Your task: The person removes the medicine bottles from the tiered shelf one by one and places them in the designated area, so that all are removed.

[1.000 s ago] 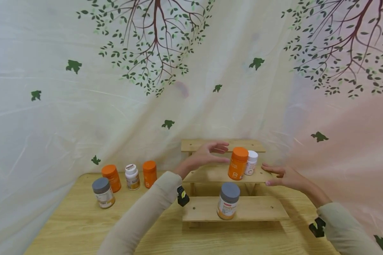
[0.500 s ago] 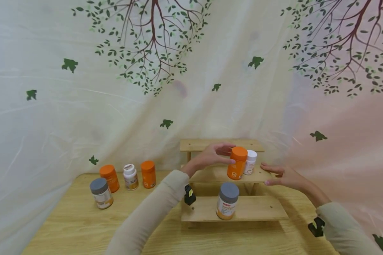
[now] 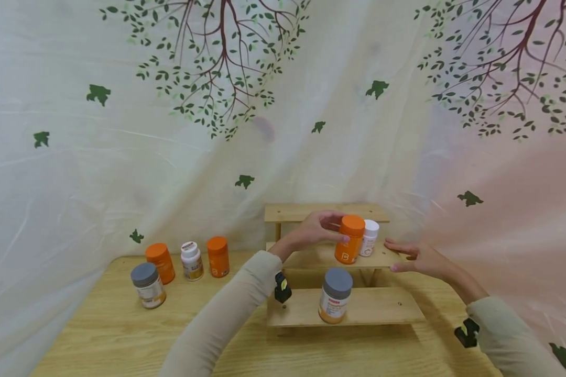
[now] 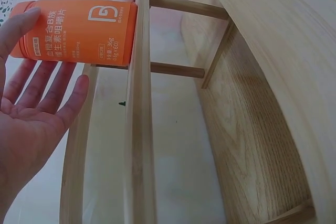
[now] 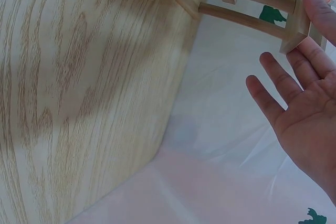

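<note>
My left hand (image 3: 313,233) holds an orange bottle (image 3: 350,241) upright on the middle tier of the wooden step shelf (image 3: 311,256). In the left wrist view the thumb lies across the front of the bottle near its lid, and the fingers reach behind it. A white bottle (image 3: 370,238) stands just right of the orange one, partly covered by it. At the right end of that tier my right hand (image 3: 424,261) grips the board between thumb and forefingers; its other fingers are spread free of the wood. A grey-lidded jar (image 3: 335,296) stands on the lowest tier.
On the table (image 3: 137,340) at left stand a grey-lidded jar (image 3: 148,285), an orange bottle (image 3: 160,263), a white bottle (image 3: 192,261) and another orange bottle (image 3: 218,256). A leaf-patterned curtain (image 3: 179,183) hangs close behind the shelf.
My left hand has moved right and closed on the orange bottle, its thumb now on the front. My right hand has stayed at the shelf's end.
</note>
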Available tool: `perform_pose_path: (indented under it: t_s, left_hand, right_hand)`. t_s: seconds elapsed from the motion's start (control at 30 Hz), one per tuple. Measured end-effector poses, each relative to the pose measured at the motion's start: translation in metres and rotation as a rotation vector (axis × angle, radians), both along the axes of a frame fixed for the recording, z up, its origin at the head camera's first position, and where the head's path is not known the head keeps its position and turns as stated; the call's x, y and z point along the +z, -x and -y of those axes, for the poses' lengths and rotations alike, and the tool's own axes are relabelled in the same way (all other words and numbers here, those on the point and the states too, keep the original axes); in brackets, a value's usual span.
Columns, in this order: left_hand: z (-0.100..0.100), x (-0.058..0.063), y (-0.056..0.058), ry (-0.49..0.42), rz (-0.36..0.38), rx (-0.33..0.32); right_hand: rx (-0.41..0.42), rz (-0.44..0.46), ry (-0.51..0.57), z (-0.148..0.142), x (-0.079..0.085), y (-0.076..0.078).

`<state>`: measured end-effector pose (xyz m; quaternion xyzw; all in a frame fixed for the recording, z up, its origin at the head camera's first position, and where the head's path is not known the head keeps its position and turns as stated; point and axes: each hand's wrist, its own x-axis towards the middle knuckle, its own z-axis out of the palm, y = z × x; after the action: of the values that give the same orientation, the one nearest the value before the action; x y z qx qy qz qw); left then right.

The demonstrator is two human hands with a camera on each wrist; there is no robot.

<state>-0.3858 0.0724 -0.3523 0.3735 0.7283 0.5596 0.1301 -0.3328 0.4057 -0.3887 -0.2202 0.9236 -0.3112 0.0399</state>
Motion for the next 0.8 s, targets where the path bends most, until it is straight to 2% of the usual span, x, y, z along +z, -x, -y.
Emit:
perform_pose_path:
  t_s: [0.47,0.8]
  left_hand:
    - [-0.0010,-0.0007,-0.0001,0.019,-0.049,0.027]
    - [0.0009,0.0005,-0.0026,-0.010,-0.008,0.028]
  right_hand:
    - [0.006,-0.009,0.005,0.0009,0.0014,-0.0015]
    - [0.007,-0.013,0.010,0.0004,0.0013,-0.0023]
